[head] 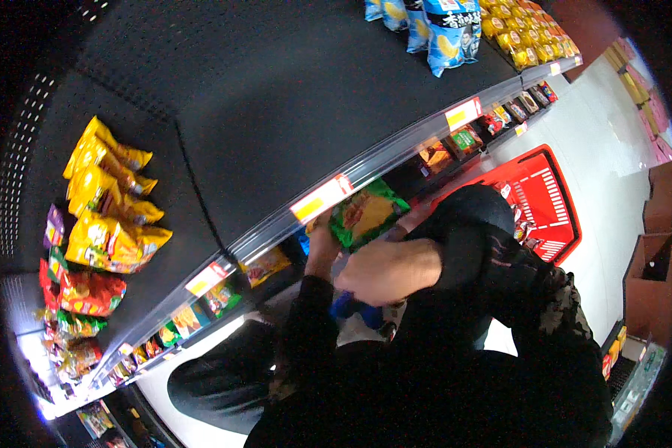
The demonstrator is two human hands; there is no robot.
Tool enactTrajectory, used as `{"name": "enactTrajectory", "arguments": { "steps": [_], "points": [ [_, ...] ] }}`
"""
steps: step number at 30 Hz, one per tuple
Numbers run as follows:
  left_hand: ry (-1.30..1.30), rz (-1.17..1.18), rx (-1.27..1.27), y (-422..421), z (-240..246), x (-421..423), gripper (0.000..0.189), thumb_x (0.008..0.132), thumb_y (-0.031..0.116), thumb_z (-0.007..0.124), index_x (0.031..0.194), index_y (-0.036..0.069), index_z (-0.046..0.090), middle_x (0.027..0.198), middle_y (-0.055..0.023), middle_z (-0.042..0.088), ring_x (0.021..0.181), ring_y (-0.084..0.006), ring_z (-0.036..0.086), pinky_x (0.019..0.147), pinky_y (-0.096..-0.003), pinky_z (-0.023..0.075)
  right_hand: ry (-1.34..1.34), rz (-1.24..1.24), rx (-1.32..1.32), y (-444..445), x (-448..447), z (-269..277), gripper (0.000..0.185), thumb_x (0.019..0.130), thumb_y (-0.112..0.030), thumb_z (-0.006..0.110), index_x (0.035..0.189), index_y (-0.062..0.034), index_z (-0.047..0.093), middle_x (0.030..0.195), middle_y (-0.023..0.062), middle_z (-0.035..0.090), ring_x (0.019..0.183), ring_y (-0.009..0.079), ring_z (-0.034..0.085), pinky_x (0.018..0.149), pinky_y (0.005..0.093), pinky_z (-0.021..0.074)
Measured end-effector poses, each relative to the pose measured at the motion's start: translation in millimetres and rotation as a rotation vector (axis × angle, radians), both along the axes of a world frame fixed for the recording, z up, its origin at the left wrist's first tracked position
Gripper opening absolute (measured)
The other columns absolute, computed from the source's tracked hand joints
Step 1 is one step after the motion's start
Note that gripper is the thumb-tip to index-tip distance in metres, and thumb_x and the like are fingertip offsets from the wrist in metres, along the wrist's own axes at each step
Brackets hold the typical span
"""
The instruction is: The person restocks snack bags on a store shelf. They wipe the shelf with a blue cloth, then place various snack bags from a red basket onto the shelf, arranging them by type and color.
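Note:
Just below the upper shelf's front rail, my left hand (323,243) is at the left edge of a green snack bag (368,215). Its thumb side meets the bag, and the fingertips are partly hidden. My right hand (395,271) is curled and slightly blurred, nearer to me than the bag. A blue thing (358,309) shows right under that hand; whether the hand touches it, I cannot tell. Left of my left hand, a yellow packet (266,266) lies on the lower shelf.
The black upper shelf's rail (369,168) runs diagonally above my hands. Yellow snack bags (112,241) stand on it at left, blue bags (452,33) and yellow packs (523,31) at upper right. A red shopping basket (565,213) holding packets sits on the floor at right, near brown cartons (652,297).

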State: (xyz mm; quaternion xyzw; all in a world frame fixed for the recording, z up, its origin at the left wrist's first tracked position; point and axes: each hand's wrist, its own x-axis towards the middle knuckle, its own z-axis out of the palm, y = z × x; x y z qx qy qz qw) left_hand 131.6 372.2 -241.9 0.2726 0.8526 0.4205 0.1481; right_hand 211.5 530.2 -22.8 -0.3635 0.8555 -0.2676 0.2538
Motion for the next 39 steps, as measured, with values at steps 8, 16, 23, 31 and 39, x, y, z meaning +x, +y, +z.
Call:
{"name": "enactTrajectory", "arguments": {
  "steps": [8,16,23,31,39],
  "points": [
    [-1.03,0.414,0.71,-63,47,62,0.053,0.098,0.049,0.059,0.125,0.003,0.062,0.113,-0.0073,0.071,0.1,-0.0209,0.067,0.089,-0.0352,0.0516,-0.218,-0.169,-0.326,16,-17,16,0.033,0.093,-0.017,0.054,0.118,0.0022,0.062,0.104,0.0192,0.068,0.096,0.0268,0.065,0.086,0.0378,0.0514],
    [-1.393,0.368,0.852,-97,108,95,0.048,0.099,0.043,0.059,0.127,0.004,0.06,0.117,-0.0111,0.07,0.105,-0.0229,0.068,0.091,-0.0389,0.0549,-0.413,-1.048,-1.026,45,42,57,0.028,0.089,-0.016,0.063,0.115,-0.0049,0.064,0.103,0.006,0.069,0.092,0.0175,0.066,0.084,0.0313,0.0534],
    [-1.36,0.259,1.028,-110,170,134,0.053,0.1,0.042,0.056,0.134,0.001,0.054,0.126,-0.0144,0.065,0.109,-0.0259,0.067,0.095,-0.0399,0.0539,0.23,-1.363,-1.414,48,105,109,0.033,0.099,-0.026,0.062,0.122,-0.0019,0.062,0.115,0.009,0.067,0.099,0.0179,0.068,0.085,0.0312,0.0554],
    [-1.1,0.225,1.063,-61,226,131,0.052,0.105,0.043,0.046,0.132,0.0,0.054,0.121,-0.0154,0.067,0.101,-0.025,0.069,0.091,-0.0386,0.0559,0.672,-0.659,-0.356,-25,160,76,0.053,0.081,-0.001,0.05,0.133,-0.0001,0.058,0.138,0.0185,0.058,0.131,0.034,0.051,0.113,0.0458,0.0356],
    [-0.883,0.285,0.974,-60,231,131,0.048,0.106,0.039,0.046,0.127,-0.003,0.056,0.118,-0.0143,0.067,0.098,-0.0219,0.069,0.086,-0.0353,0.0573,0.684,-0.799,-0.328,-37,128,33,0.065,0.075,0.013,0.054,0.139,0.0001,0.051,0.145,0.0211,0.051,0.139,0.0362,0.044,0.117,0.043,0.032]
  ]
}}
